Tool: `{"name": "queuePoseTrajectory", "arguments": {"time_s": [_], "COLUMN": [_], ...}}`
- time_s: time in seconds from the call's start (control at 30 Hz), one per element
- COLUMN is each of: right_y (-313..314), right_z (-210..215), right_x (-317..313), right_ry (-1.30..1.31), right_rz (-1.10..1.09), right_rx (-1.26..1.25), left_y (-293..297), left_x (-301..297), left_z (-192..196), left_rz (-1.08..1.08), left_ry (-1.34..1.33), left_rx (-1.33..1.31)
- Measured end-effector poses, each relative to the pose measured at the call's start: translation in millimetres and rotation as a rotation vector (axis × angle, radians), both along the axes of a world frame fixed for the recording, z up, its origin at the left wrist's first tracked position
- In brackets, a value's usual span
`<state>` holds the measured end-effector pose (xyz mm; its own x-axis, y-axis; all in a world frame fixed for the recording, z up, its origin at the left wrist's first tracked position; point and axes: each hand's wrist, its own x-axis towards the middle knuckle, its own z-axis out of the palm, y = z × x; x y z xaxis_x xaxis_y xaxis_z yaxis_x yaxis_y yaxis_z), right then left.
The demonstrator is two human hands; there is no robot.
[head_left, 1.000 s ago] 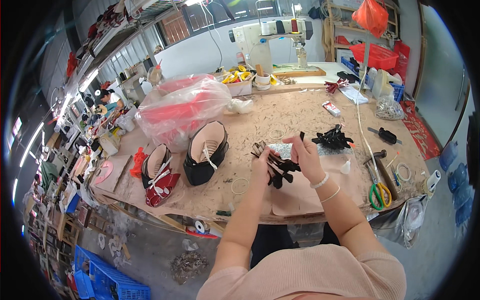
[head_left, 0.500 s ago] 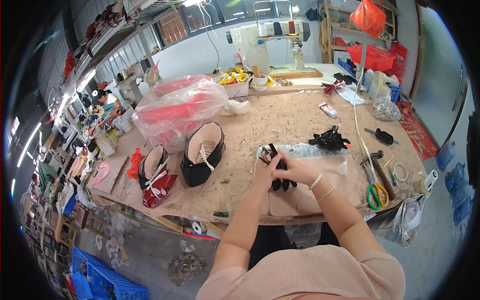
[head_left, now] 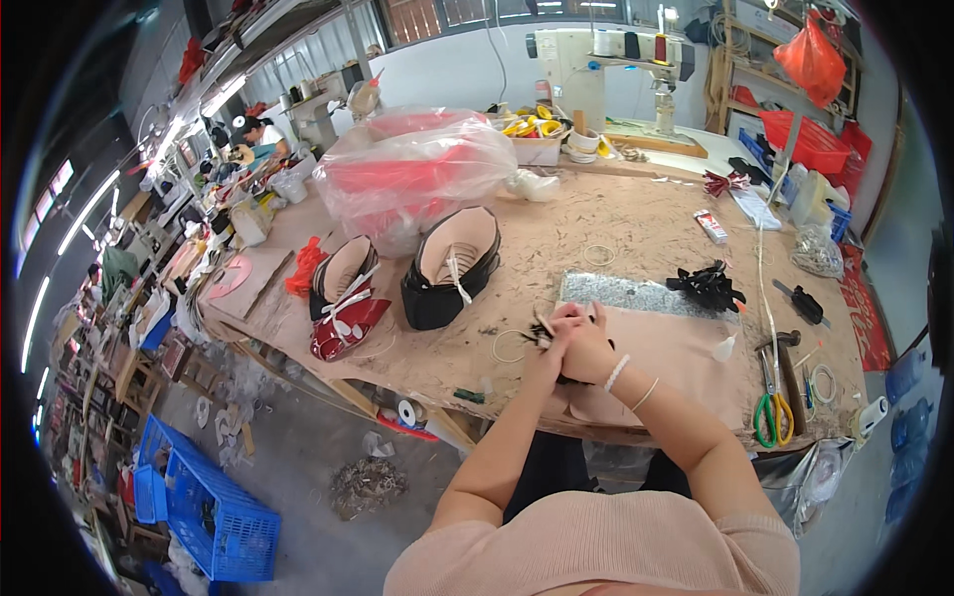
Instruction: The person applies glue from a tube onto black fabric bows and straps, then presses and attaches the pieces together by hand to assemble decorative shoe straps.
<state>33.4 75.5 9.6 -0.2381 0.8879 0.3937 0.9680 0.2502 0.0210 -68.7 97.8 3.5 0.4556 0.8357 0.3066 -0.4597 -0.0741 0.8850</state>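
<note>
Together, both hands clasping black trim piece, over workbench

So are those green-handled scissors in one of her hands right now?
No, the green-handled scissors lie on the workbench off to the person's right, apart from both hands, which are pressed together over a small dark piece.

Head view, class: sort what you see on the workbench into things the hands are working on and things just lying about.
In hand:
left hand
right hand
small black piece pressed between both hands
tan sheet beneath them

Lying about:
black shoe upper
red shoe upper
green-handled scissors
hammer
plastic bag
</note>
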Motion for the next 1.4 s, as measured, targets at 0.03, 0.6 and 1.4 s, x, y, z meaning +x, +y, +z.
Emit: {"name": "queuePoseTrajectory", "arguments": {"time_s": [0.03, 0.6, 1.4], "right_y": [-1, 39, -58], "right_z": [24, 38, 56], "right_x": [-9, -18, 47], "right_ry": [0.003, 0.781, 2.022], "right_rz": [0.016, 0.302, 0.559], "right_rx": [-0.004, -0.312, -0.257], "left_y": [2, 8, -26], "left_x": [-11, -77, -25], "left_z": [1, 40, 42], "left_rz": [0.070, 0.221, -0.343], "left_ry": [-0.070, 0.310, 0.004], "left_rx": [-0.175, -0.013, -0.025]}}
